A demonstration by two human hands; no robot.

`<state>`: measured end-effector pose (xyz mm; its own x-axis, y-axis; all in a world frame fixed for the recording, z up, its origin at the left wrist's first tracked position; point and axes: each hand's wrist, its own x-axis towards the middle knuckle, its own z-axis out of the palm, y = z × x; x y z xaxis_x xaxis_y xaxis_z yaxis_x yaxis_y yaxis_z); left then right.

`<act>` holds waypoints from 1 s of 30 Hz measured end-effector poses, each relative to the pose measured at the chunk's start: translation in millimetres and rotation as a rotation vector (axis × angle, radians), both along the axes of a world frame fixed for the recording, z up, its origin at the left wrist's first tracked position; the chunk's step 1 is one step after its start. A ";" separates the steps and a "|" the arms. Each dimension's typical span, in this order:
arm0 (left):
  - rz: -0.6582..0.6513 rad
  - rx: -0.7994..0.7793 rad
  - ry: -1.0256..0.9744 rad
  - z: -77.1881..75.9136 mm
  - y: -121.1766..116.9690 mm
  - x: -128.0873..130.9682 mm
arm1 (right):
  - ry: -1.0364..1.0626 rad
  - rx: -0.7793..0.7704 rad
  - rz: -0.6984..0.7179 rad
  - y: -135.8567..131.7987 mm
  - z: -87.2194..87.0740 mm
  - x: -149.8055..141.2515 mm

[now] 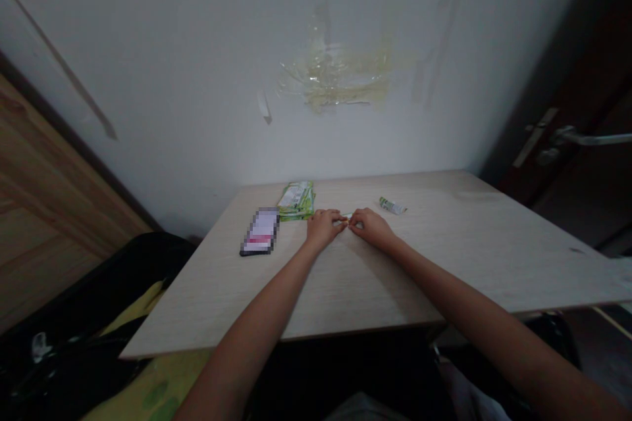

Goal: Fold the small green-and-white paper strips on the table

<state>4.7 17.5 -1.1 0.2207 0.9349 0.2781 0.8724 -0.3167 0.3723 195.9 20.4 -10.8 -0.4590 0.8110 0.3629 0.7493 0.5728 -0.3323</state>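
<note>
My left hand and my right hand meet over the middle of the table, fingertips close together. Both are closed in a pinch on a small whitish packet with a thin green edge and a bit of orange. Fingers cover most of it, so its full shape is hidden. Left of my left hand lies a pile of flat green-and-white packets. Beyond my right hand, a narrow green-and-white packet, which looks rolled or folded, rests on the table.
A phone with a blurred screen lies at the left of the light wooden table. The table's back edge meets a wall with peeling tape. A dark door with a metal handle stands at the right.
</note>
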 end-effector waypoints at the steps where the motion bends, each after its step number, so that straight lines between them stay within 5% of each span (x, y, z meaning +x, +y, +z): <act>1: -0.002 0.003 -0.002 -0.4 0.4 -0.2 | 0.008 0.004 0.006 -0.1 -0.3 0.1; 18: -0.038 -0.011 -0.035 -2.9 5.5 -4.8 | 0.240 -0.023 0.037 6.0 -12.6 4.5; 30: -0.033 -0.014 -0.087 -3.4 13.8 -7.4 | 0.121 -0.017 0.051 4.4 -6.1 3.8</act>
<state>-2.7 31.3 -4.5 0.2270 0.9315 0.2843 0.8256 -0.3389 0.4511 199.6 24.8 -16.9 -0.4538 0.7940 0.4045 0.6733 0.6029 -0.4280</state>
